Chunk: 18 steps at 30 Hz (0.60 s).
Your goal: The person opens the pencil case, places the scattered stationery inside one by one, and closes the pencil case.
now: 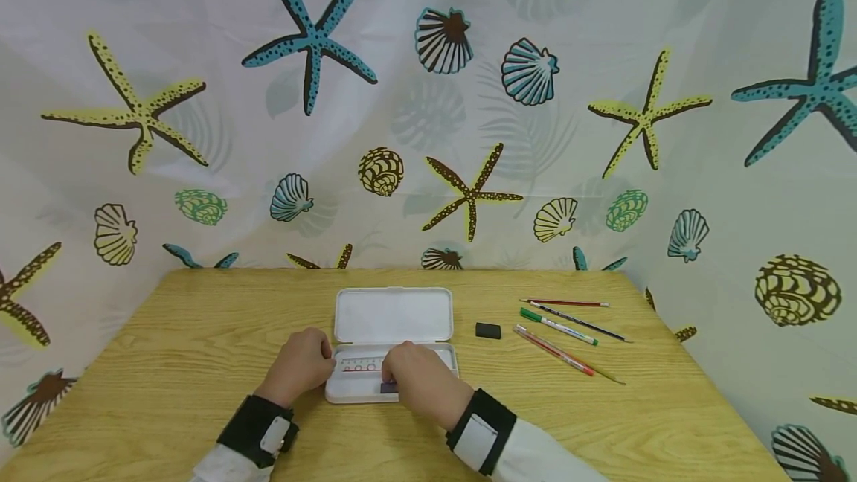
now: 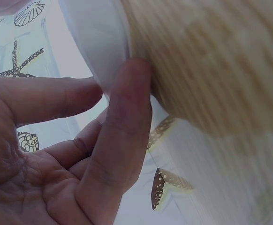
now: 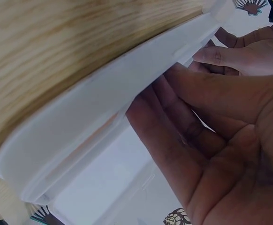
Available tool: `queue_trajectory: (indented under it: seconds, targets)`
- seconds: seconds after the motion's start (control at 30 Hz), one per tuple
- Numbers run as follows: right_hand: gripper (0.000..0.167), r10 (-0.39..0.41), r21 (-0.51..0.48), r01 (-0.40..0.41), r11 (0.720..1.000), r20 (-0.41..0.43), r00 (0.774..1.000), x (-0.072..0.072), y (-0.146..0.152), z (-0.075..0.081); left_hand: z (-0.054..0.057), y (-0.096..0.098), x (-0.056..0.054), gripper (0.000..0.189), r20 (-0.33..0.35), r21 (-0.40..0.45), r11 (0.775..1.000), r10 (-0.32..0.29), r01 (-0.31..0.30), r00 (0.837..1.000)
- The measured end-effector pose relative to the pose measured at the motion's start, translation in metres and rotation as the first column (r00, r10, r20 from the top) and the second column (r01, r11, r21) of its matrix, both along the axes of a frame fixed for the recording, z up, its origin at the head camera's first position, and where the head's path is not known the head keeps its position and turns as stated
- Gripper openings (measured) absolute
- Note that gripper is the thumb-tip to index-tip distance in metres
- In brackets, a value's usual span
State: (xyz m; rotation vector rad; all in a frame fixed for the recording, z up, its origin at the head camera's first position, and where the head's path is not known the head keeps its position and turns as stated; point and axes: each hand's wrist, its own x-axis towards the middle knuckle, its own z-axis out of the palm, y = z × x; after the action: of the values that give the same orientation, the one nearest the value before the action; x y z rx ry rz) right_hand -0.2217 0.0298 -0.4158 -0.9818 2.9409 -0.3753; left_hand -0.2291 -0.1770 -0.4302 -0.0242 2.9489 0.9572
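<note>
Lying open, white case (image 1: 393,316), hands (image 1: 299,367) (image 1: 428,383) at left end and near side

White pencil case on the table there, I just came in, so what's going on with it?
A person has both hands at the open white pencil case. The left hand pinches its left edge, while the fingers of the right hand reach into the tray; whether they hold anything is hidden. A clear ruler and a dark block show inside. To the right, a black eraser, a green-capped marker and other writing tools lie on the table.
</note>
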Motion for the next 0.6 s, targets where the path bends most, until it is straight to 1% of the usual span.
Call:
queue_trajectory:
  seconds: [0.2, 0.4, 0.6]
  targets:
    - [0.013, -0.006, -0.008, 0.006, 1.0, -0.004, 1.0, 0.001, 0.004, 0.004, -0.001, -0.001, 0.0, 0.007, 0.005, 0.002, 1.0, 0.004, -0.004, 1.0]
    - [0.012, -0.022, -0.034, 0.023, 0.999, 0.012, 1.0, 0.001, 0.015, 0.017, -0.002, -0.001, -0.001, 0.007, 0.001, 0.003, 1.0, 0.0, 0.0, 1.0]
    - [0.012, -0.036, -0.086, 0.039, 0.996, 0.039, 0.999, -0.004, 0.034, 0.03, -0.002, -0.001, -0.001, 0.005, -0.015, 0.003, 1.0, -0.005, 0.005, 1.0]
